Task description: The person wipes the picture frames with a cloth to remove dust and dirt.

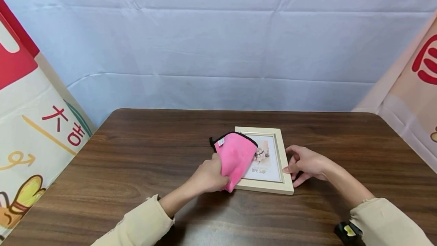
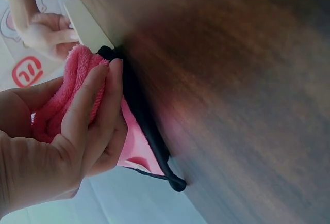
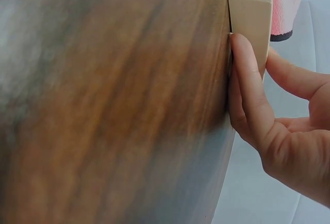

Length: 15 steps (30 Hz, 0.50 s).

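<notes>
My left hand (image 1: 211, 174) grips a pink cloth (image 1: 235, 155) with black edging and a small white tag. The cloth covers the left part of a cream picture frame (image 1: 264, 187), hiding some of its picture. In the left wrist view, the cloth (image 2: 77, 74) is bunched between thumb and fingers. At the frame's right side, my right hand (image 1: 308, 163) holds the edge, thumb on the front rim. Seen from the right wrist, the fingers (image 3: 250, 84) lie along the outer side of the frame (image 3: 250, 20), close to the tabletop. The frame lies face up, showing flowers and lettering.
The brown wooden table (image 1: 153, 143) has rounded far corners. A pale blue cloth backdrop (image 1: 205, 48) hangs behind it, with printed sheets at the left (image 1: 41, 124) and right. A black strap with a yellow patch (image 1: 349, 231) shows by the right sleeve.
</notes>
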Each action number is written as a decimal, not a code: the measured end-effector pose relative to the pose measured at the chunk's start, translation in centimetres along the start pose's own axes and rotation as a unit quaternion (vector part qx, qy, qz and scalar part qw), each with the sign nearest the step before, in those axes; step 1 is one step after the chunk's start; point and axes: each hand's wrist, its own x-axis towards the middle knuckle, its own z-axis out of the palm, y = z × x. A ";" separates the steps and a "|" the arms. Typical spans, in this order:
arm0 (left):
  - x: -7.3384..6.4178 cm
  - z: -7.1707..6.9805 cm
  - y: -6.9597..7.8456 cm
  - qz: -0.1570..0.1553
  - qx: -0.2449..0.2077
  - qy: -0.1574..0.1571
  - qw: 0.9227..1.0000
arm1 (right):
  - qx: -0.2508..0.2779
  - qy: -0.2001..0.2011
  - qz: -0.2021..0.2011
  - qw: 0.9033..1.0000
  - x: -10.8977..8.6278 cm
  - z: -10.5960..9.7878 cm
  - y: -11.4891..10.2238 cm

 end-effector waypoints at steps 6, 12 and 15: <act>0.0 0.0 0.1 -0.008 -0.020 -0.012 1.000 | 0.000 0.001 0.000 1.000 0.0 0.0 -0.1; 1.3 -0.1 0.0 -0.021 -0.049 -0.018 0.998 | 0.001 0.002 0.000 1.000 0.0 0.1 -0.1; 2.3 -0.2 0.0 -0.034 -0.085 -0.024 0.995 | 0.001 0.001 0.000 1.000 0.0 0.1 -0.1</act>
